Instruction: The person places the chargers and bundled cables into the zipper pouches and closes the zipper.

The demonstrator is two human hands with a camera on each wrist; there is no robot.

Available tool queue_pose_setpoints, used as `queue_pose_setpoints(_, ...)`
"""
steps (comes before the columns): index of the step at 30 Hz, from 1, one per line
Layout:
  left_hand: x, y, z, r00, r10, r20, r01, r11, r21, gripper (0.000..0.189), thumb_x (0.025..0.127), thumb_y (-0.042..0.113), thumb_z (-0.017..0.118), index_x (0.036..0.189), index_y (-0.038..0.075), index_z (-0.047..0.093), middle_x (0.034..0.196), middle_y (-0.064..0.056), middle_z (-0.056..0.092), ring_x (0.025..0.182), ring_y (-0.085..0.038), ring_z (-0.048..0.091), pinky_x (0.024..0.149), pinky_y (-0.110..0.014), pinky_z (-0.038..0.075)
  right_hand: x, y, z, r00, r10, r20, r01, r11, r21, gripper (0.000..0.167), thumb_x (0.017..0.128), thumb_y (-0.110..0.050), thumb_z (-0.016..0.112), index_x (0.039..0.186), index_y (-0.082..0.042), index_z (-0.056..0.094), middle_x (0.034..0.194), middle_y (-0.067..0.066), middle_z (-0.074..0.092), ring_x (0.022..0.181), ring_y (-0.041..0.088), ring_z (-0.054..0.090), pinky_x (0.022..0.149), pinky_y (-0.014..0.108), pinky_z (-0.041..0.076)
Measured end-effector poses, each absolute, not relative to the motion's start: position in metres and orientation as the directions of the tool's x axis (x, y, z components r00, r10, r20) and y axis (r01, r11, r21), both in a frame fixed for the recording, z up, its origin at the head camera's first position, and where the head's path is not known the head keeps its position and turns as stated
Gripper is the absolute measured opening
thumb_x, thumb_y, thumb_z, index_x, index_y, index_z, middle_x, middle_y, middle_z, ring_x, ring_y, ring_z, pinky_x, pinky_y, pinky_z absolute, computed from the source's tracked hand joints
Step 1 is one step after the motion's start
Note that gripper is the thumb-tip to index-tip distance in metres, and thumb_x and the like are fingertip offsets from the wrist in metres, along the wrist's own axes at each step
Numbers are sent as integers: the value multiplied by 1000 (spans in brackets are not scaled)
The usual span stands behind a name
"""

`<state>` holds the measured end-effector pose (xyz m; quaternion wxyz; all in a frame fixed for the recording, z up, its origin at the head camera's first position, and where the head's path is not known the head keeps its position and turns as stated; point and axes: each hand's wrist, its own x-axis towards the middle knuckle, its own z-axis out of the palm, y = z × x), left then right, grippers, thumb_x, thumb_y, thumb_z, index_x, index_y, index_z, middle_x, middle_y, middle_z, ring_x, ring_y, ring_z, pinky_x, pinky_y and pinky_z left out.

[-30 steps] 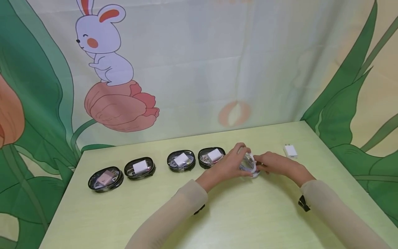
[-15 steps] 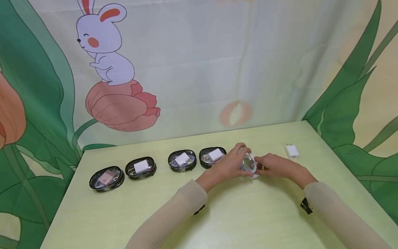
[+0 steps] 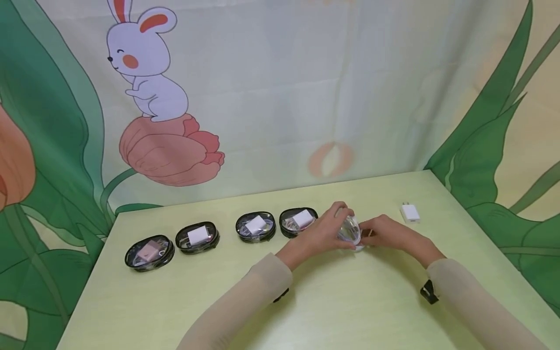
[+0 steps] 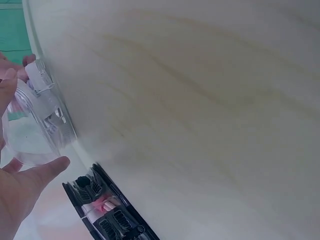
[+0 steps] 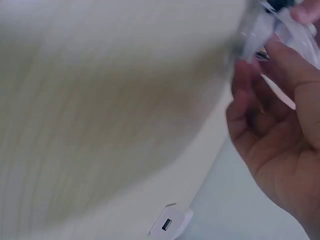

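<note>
A clear oval zip pouch (image 3: 350,229) with white trim stands on its side at the right of the row. My left hand (image 3: 321,231) grips it, fingers over the top and thumb below. In the left wrist view the thumb (image 4: 47,172) presses the lower end of the pouch (image 4: 27,137). My right hand (image 3: 389,236) is at the pouch's right edge, thumb and fingers pinching at the zipper. In the right wrist view a small metal zipper part (image 5: 262,55) shows beside those fingertips; the pull itself is mostly hidden.
Several black-trimmed clear pouches with chargers and cables lie to the left, the nearest pouch (image 3: 286,227) partly behind my left hand. A white plug charger (image 3: 410,213) lies at the back right of the table (image 3: 315,306). A printed cloth (image 3: 271,97) hangs behind.
My right hand has shifted slightly along the pouch's right edge, its fingers still at the zipper. The left hand keeps its grip in nearly the same place.
</note>
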<state>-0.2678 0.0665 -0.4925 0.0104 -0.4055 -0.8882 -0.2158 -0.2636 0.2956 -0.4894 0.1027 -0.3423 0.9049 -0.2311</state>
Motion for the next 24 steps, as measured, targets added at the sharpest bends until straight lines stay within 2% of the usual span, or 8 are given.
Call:
queue_pose_setpoints(4, -267, 67, -493, -672, 715, 194, 723, 575, 384, 74, 85, 44, 82, 140, 12, 45, 148, -9, 36, 125, -19, 49, 98, -28, 51, -261, 299, -485, -766, -643, 0, -555, 661, -505, 16, 92, -14, 76, 107, -6, 74, 94, 0, 74, 81, 12, 68, 70, 28, 56)
queue_pose_setpoints(7, -267, 66, -494, -669, 715, 203, 726, 570, 384, 74, 85, 44, 82, 140, 12, 44, 148, -9, 36, 125, -19, 49, 98, -28, 51, -262, 301, -487, -787, -617, 25, -541, 669, -511, 28, 93, -11, 74, 119, 0, 71, 103, 5, 74, 88, 16, 69, 77, 33, 58)
queue_pose_setpoints(9, -267, 66, -494, -666, 717, 207, 730, 567, 382, 73, 85, 43, 82, 139, 12, 44, 148, -9, 36, 125, -19, 49, 98, -29, 51, -263, 301, -490, -794, -607, 40, -535, 666, -519, 30, 94, -8, 71, 122, 1, 69, 107, 7, 73, 90, 16, 68, 78, 34, 58)
queue_pose_setpoints(13, -267, 67, -496, -657, 723, 212, 739, 563, 371, 73, 85, 44, 82, 139, 13, 45, 149, -10, 36, 125, -19, 49, 98, -29, 50, -263, 301, -495, -800, -596, 74, -538, 657, -529, 26, 93, -7, 72, 117, 0, 72, 105, 5, 73, 86, 13, 66, 73, 29, 55)
queue_pose_setpoints(19, -268, 69, -497, -645, 736, 204, 748, 554, 366, 74, 84, 44, 82, 141, 13, 45, 150, -11, 35, 128, -20, 48, 102, -28, 49, -264, 294, -500, -805, -588, 75, -540, 675, -503, 10, 90, -7, 76, 99, -6, 71, 93, 0, 72, 78, 10, 64, 69, 27, 52)
queue_pose_setpoints(24, -267, 69, -497, -649, 735, 197, 741, 551, 384, 75, 84, 41, 83, 141, 12, 45, 151, -12, 35, 129, -21, 47, 103, -29, 48, -261, 290, -498, -817, -575, 53, -527, 706, -473, 10, 90, -8, 77, 94, -11, 67, 92, -3, 71, 78, 9, 62, 70, 27, 52)
